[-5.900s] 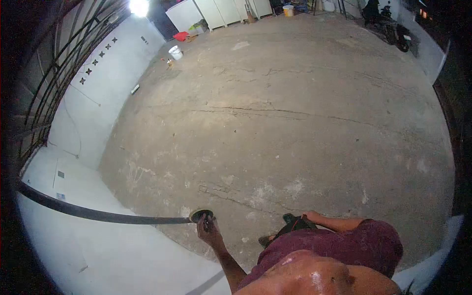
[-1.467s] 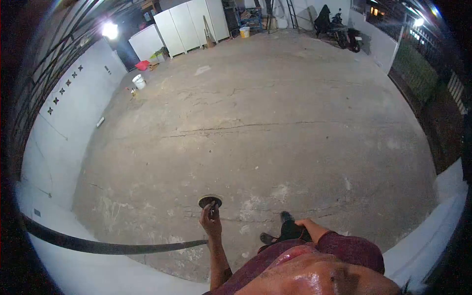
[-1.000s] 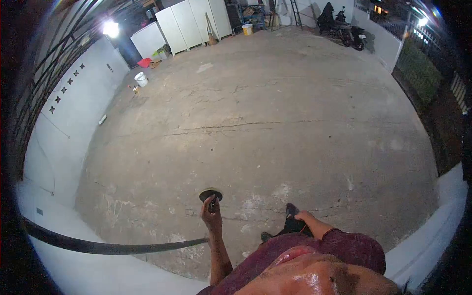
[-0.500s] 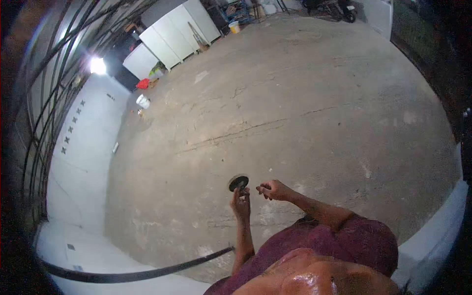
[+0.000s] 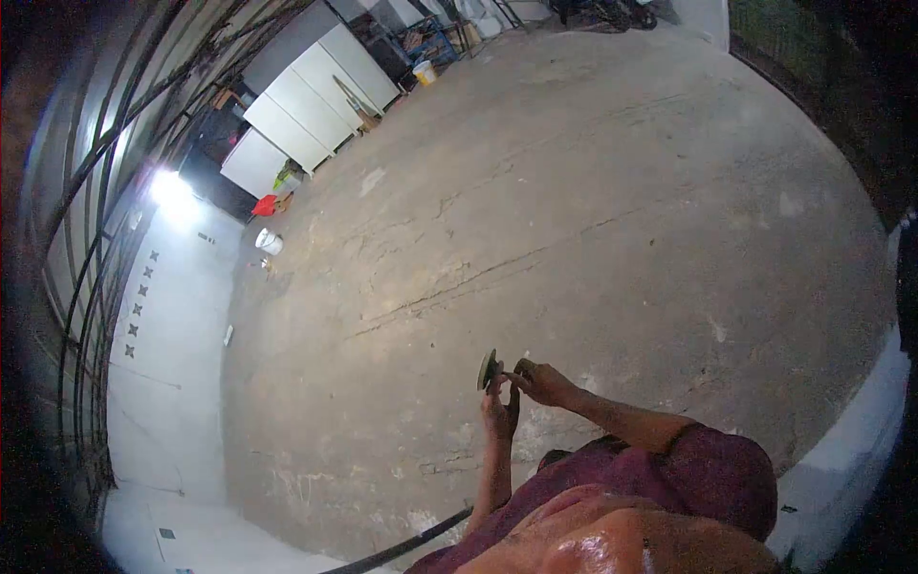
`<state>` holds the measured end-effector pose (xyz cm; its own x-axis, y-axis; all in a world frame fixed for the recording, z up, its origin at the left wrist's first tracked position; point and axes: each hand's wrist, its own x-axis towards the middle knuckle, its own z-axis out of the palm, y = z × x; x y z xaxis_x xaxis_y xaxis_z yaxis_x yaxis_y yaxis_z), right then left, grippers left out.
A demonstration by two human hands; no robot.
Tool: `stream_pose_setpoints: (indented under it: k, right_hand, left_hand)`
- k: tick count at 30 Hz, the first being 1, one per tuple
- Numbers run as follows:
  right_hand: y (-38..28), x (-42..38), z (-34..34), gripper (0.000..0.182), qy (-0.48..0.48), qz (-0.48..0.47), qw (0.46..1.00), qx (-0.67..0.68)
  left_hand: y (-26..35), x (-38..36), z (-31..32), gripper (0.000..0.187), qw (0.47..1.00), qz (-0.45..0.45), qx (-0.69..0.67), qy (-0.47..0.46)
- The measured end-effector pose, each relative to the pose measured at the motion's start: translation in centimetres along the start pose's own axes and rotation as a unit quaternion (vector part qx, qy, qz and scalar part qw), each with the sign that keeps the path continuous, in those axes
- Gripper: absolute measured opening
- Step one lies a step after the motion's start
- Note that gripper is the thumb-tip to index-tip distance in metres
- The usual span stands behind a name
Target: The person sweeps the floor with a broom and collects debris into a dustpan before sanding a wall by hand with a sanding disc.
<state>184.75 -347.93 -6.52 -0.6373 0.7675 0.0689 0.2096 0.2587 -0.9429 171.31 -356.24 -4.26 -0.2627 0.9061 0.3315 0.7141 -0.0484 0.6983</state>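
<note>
A small round disc with a dark face and a pale rim stands nearly edge-on in front of me. My left hand holds it from below, fingers closed on the hub side. My right hand is closed, its fingertips pinched together close by the disc's hub and the left fingers. Whatever the right fingertips hold, if anything, is too small to make out. Both hands are above the bare concrete floor.
White cabinets stand along the far left. A white bucket and a red item sit near the left wall. A yellow-and-white bucket is farther back. A black strap-like bar runs beside my left arm.
The disc has turned from face-up to nearly edge-on. My right hand has come in against the disc and left fingers. The view has shifted slightly.
</note>
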Motion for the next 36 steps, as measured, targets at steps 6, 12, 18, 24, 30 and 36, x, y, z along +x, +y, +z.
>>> stream_pose_setpoints:
  k: [6, 12, 18, 24, 30, 36]
  right_hand:
    - [2.9, 1.7, 1.6, 0.029, 0.064, -0.044, 0.991, -0.106]
    - [-0.8, 3.7, 1.4, 0.025, 0.087, -0.033, 0.995, -0.019]
    - [1.0, 7.6, 5.6, 0.027, 0.164, 0.062, 0.979, -0.100]
    - [-1.4, 5.8, 5.5, 0.033, 0.294, 0.119, 0.948, -0.009]
    - [-0.5, -1.7, 7.0, 0.036, 0.424, 0.241, 0.873, -0.019]
    - [-6.1, -11.1, 9.3, 0.041, 0.571, 0.271, 0.760, 0.150]
  left_hand:
    - [-2.7, 1.6, 1.7, 0.043, 0.997, -0.025, 0.011, -0.066]
    - [-4.8, 4.6, 0.9, 0.042, 0.990, 0.016, -0.103, -0.091]
    - [-10.1, 8.0, -1.1, 0.037, 0.980, 0.049, -0.142, -0.129]
    - [-10.3, 9.4, 0.6, 0.041, 0.947, 0.094, -0.166, -0.258]
    - [-7.0, 8.2, 2.4, 0.057, 0.849, 0.200, -0.194, -0.450]
    - [-0.5, 2.3, 3.3, 0.061, 0.740, 0.319, -0.253, -0.536]
